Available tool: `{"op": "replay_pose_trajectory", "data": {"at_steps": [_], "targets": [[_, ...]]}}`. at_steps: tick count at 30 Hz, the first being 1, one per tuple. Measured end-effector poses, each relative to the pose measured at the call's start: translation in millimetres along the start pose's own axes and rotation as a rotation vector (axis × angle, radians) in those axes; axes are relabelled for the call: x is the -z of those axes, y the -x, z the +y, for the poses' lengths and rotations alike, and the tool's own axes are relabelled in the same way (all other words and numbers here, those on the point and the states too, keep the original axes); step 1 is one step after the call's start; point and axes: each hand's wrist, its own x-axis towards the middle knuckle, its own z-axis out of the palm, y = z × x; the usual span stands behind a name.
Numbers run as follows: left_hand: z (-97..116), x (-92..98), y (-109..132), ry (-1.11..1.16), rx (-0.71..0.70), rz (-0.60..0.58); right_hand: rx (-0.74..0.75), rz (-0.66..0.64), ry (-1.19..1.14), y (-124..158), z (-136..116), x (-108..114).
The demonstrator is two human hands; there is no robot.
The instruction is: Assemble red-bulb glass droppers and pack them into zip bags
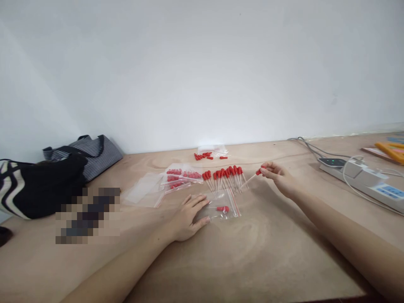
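Note:
My right hand (277, 177) pinches a dropper (251, 180) by its red rubber bulb, its thin clear tube slanting down to the left. The tube's tip is close to a row of red-bulbed droppers (225, 174) lying on the table. Fingers spread, my left hand (191, 216) lies flat on the left part of a clear zip bag (234, 206). Inside that bag shows a dropper with a red bulb (222, 208). Left of the row, several filled zip bags (176, 179) with red-bulbed droppers overlap, beside flat clear bags (143, 189).
Loose red bulbs (202, 156) and clear tubes lie near the wall. On the right are a power strip (372, 181) with cables and an orange object (389, 151). A striped bag (94, 158), a black bag (47, 185) and a pixelated dark patch (91, 214) are on the left.

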Motion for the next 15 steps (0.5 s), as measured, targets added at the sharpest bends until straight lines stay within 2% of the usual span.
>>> {"op": "replay_pose_trajectory", "data": {"at_steps": [4, 11, 15], "targets": [[1, 1.0, 0, -0.003, 0.017, -0.004, -0.101, 0.015, -0.050, 17, 11, -13], [0, -0.3, 1, 0.014, 0.002, 0.028, -0.187, 0.032, -0.100, 42, 11, -58], [0, 0.4, 0, 0.028, 0.000, 0.029, -0.090, -0.134, 0.062, 51, 12, -79]]}}
